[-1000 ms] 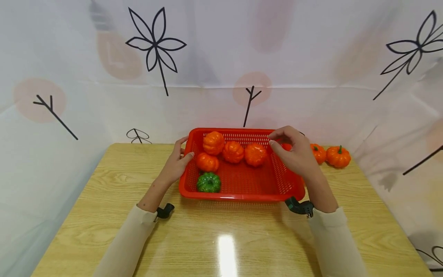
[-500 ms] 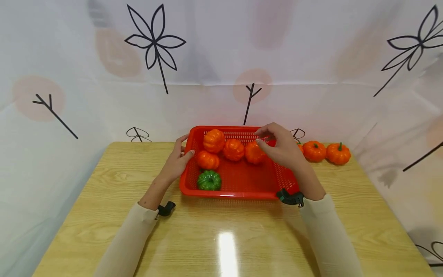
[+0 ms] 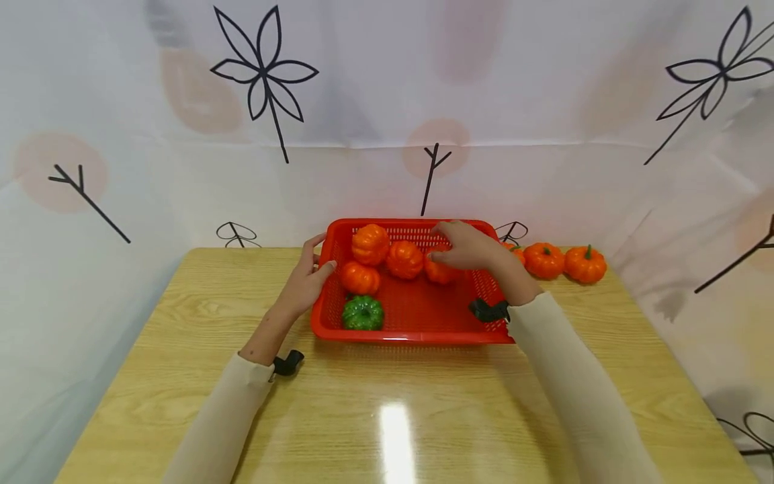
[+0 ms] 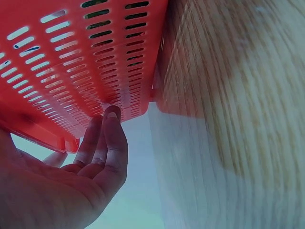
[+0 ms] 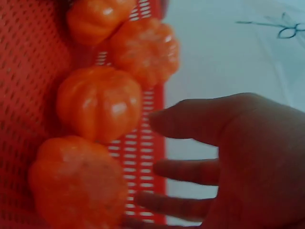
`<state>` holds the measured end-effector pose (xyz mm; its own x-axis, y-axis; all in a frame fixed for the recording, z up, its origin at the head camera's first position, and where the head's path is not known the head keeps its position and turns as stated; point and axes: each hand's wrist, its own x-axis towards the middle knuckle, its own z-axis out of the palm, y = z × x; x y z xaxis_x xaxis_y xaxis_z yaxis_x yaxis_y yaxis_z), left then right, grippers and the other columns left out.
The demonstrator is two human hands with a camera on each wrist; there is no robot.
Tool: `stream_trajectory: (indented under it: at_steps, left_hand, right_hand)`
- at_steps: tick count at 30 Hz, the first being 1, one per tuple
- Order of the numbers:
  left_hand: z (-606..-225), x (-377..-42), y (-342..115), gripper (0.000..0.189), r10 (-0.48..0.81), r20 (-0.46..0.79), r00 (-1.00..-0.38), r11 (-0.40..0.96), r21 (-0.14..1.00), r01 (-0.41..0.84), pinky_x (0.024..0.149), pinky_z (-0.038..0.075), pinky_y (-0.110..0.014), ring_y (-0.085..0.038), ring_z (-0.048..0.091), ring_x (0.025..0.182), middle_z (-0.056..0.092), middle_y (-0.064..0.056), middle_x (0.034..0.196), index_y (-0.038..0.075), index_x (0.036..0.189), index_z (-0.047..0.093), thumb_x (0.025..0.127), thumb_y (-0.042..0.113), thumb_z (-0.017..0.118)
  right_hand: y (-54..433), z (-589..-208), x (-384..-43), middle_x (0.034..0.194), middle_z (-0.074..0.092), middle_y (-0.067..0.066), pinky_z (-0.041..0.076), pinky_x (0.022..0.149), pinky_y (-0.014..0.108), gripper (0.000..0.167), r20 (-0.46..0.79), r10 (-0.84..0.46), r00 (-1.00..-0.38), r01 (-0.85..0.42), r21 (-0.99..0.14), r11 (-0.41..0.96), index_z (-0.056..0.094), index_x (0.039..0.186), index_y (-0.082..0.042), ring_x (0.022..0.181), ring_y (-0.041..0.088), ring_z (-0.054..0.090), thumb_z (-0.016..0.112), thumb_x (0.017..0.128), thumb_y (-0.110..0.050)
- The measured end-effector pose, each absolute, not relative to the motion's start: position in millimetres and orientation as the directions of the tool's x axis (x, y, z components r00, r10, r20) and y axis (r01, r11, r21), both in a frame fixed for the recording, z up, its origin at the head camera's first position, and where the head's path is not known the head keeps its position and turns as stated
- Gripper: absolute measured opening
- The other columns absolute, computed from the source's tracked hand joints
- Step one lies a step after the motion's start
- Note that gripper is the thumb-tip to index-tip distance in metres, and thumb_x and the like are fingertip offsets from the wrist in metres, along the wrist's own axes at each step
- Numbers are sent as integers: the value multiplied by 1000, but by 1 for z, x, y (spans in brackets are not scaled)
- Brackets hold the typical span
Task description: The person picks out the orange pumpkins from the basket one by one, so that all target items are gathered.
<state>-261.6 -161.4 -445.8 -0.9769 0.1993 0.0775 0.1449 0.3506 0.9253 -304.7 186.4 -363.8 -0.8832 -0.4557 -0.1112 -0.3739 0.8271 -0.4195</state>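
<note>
A red perforated plastic basket (image 3: 411,337) stands on the table, holding several orange pumpkins and one green pumpkin (image 3: 363,313). My left hand (image 3: 302,286) grips its left rim, thumb on top; in the left wrist view the fingers (image 4: 116,143) lie along the outer side wall. Over the basket's right part is my right hand (image 3: 468,247), partly covering the rightmost orange pumpkin (image 3: 440,271). In the right wrist view its thumb and fingers are spread beside the pumpkins, with nothing held. A middle pumpkin (image 3: 405,259), a back-left pumpkin (image 3: 371,244) and a left pumpkin (image 3: 360,278) sit close together.
Right of the basket, orange pumpkins stand in a row along the table's back edge: one half hidden by the right arm, a middle one (image 3: 544,261) and an outer one (image 3: 585,264). A patterned white cloth (image 3: 363,181) hangs behind the wooden table (image 3: 326,417).
My right hand has moved left and slightly lower, from the basket's right rim to over the rightmost pumpkin inside. The left hand keeps its grip. The pumpkins have stayed in place.
</note>
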Motion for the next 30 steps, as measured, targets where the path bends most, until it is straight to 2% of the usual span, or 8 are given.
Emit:
stream_trajectory:
  at_steps: [8,15,20,30]
  left_hand:
    - [-447,-263,-162,64,188,85,-978,349,925,147,80,66,-45,-36,66,100,54,-23,125,24,168,22,111,24,51]
    - [-445,-261,-162,65,195,82,-977,358,922,149,81,66,-45,-36,66,102,54,-24,126,21,168,21,111,24,50]
    - [-445,-259,-162,65,190,81,-978,362,921,146,80,66,-45,-37,66,101,54,-24,125,22,169,21,111,25,50]
    - [-447,-262,-163,64,192,72,-979,352,926,138,80,66,-44,-34,66,100,55,-21,124,25,168,21,111,24,51]
  right_hand:
    - [182,-375,-314,154,49,30,35,122,61,68,-268,-395,-878,-290,-357,888,46,153,7,143,47,44,70,100,-27]
    - [185,-392,-314,163,41,26,28,126,62,87,-431,-433,-792,-312,-323,893,33,163,-2,152,46,34,79,94,-28]
    - [184,-397,-314,164,39,25,26,127,62,92,-433,-430,-792,-328,-292,898,31,164,-3,154,45,32,81,92,-30]
    - [183,-398,-315,164,39,26,26,126,63,94,-437,-429,-791,-320,-302,898,31,164,-3,154,46,32,83,92,-33]
